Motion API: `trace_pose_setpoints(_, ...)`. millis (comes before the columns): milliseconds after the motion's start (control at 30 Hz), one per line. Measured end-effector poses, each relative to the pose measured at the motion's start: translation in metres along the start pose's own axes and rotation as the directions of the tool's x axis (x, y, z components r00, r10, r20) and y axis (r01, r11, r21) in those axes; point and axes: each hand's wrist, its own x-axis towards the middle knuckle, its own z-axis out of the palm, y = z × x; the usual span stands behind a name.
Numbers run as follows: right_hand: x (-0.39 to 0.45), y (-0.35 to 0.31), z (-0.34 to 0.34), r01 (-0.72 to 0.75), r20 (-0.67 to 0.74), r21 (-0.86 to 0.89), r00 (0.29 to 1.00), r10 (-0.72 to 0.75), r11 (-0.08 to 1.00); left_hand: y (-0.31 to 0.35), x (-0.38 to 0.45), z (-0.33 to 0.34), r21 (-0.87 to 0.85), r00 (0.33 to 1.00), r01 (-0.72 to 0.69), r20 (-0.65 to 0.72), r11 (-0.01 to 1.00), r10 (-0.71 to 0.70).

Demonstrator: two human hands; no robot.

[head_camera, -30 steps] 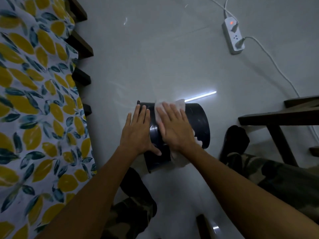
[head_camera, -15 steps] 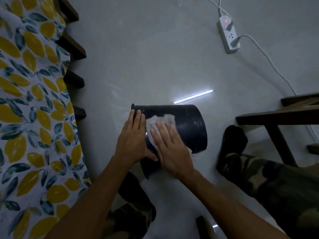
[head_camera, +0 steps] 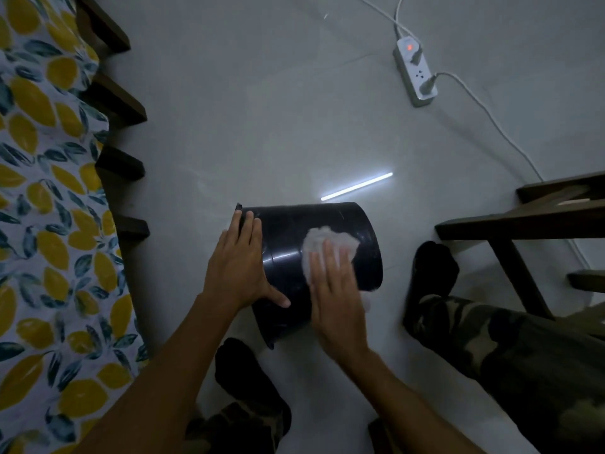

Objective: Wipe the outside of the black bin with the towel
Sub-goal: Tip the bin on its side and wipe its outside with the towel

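Note:
The black bin (head_camera: 294,231) lies on its side on the grey floor, its base toward the right. My left hand (head_camera: 240,267) rests flat on the bin's left end, near the rim, fingers together and thumb spread. My right hand (head_camera: 337,290) presses a crumpled white towel (head_camera: 327,244) flat against the bin's curved side, toward the right end. Part of the towel shows beyond my fingertips and a bit hangs below my palm.
A bed with a lemon-print sheet (head_camera: 42,224) and dark wooden slats (head_camera: 121,165) runs along the left. A white power strip (head_camera: 414,75) with cables lies at the far right. Dark wooden furniture (head_camera: 523,221) stands on the right. My legs in camouflage trousers (head_camera: 507,348) flank the bin.
My right hand has slid the towel rightward along the bin's side, away from my left hand. The left hand has stayed on the rim end, and the bin has shifted little.

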Motion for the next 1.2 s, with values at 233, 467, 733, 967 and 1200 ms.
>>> trace_pose_setpoints(233, 0.111, -0.026, -0.014, 0.239, 0.191, -0.044, 0.955, -0.227, 0.97, 0.005, -0.017, 0.022, 0.006, 0.995, -0.025, -0.094, 1.0, 0.026)
trace_pose_setpoints(467, 0.113, 0.046, -0.036, -0.21, 0.034, 0.163, 0.978, 0.207, 0.964, 0.027, -0.035, 0.02, -0.134, 0.992, 0.071, -0.09, 0.988, -0.084)
trace_pose_setpoints(733, 0.055, 0.034, -0.038, -0.542, -0.044, 0.516, 0.756, 0.653, 0.663, 0.046, -0.06, 0.043, -0.133, 0.978, 0.053, -0.196, 0.99, -0.079)
trace_pose_setpoints(967, 0.092, 0.032, -0.06, -0.413, -0.102, 0.589, 0.815, 0.571, 0.695, 0.03, -0.032, 0.007, -0.057, 0.953, 0.057, -0.296, 0.997, -0.071)
trace_pose_setpoints(1200, 0.08, 0.043, -0.078, -0.407, -0.149, 0.55, 0.812, 0.565, 0.729, 0.052, -0.059, 0.038, 0.012, 0.934, 0.079, -0.35, 0.997, -0.07)
